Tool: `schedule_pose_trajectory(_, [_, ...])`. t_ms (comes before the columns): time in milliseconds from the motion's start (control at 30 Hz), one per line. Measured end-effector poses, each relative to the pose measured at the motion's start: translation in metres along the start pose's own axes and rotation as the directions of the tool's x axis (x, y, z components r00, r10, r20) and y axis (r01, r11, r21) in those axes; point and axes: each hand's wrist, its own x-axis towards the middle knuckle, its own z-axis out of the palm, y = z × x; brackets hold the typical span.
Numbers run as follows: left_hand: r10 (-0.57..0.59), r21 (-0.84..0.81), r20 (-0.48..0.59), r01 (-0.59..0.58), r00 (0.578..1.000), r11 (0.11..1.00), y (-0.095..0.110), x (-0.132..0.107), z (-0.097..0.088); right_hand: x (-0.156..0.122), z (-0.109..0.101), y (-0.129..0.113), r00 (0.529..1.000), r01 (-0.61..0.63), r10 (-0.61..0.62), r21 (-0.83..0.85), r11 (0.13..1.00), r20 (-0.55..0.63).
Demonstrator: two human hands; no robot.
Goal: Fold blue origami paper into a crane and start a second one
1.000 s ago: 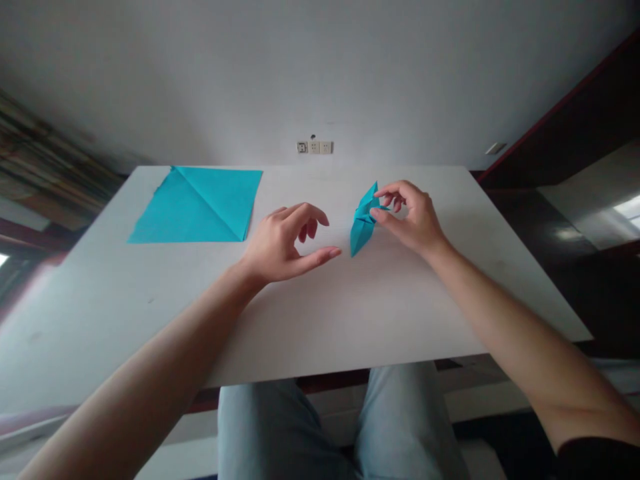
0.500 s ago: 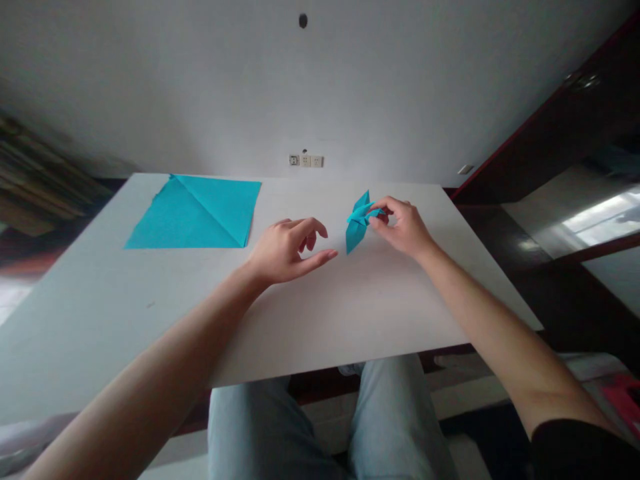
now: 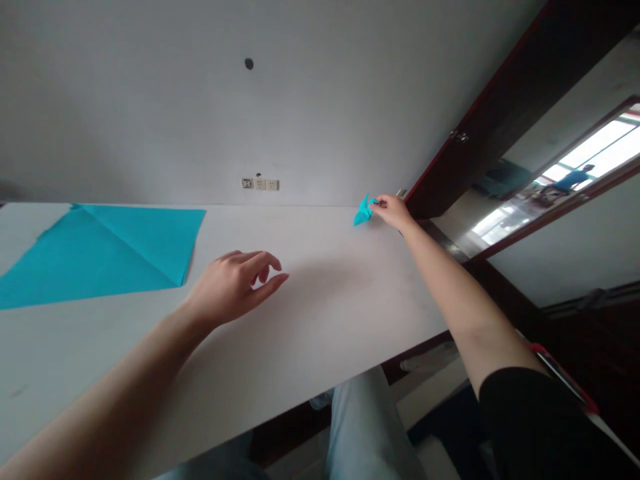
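Note:
A small folded origami crane (image 3: 363, 212) in blue paper is pinched between the thumb and fingers of my right hand (image 3: 393, 212), out near the table's far right corner. Whether the crane touches the tabletop I cannot tell. My left hand (image 3: 240, 283) is over the middle of the white table, fingers curved and thumb apart, with nothing in it. To its left lies blue paper (image 3: 115, 250) with a diagonal crease, flat on the table and partly cut off by the view's left side.
The white table (image 3: 300, 333) runs up to a grey wall with several sockets (image 3: 260, 184). At the right stands a dark door (image 3: 480, 127), and beyond it a person (image 3: 575, 177) near a bright window. My legs are under the table's front edge.
My right hand has carried the crane away to the table's far right corner. The view has turned to the right, so the flat paper and my left hand appear further left.

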Motion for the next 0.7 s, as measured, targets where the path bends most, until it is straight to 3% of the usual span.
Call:
schedule_pose_trajectory(167, [-0.056, -0.001, 0.030, 0.056, 0.998, 0.998, 0.000, -0.003, -0.002, 0.002, 0.013, 0.019, 1.000, -0.023, 0.023, -0.004, 1.000, 0.013])
schedule_pose_trajectory(400, [-0.076, -0.079, 0.009, 0.077, 0.997, 0.994, -0.006, -0.006, 0.002, -0.008, 0.020, 0.033, 0.994, -0.044, 0.051, 0.076, 0.996, -0.091])
schedule_pose_trajectory(600, [-0.062, -0.105, 0.004, 0.062, 0.998, 0.993, -0.010, -0.005, 0.002, -0.030, 0.006, 0.023, 0.971, -0.026, 0.067, 0.176, 0.984, -0.230])
schedule_pose_trajectory(700, [-0.071, -0.084, -0.021, 0.069, 0.997, 0.994, -0.015, -0.007, 0.002, -0.063, -0.013, 0.001, 0.950, 0.098, -0.014, 0.256, 0.962, -0.313])
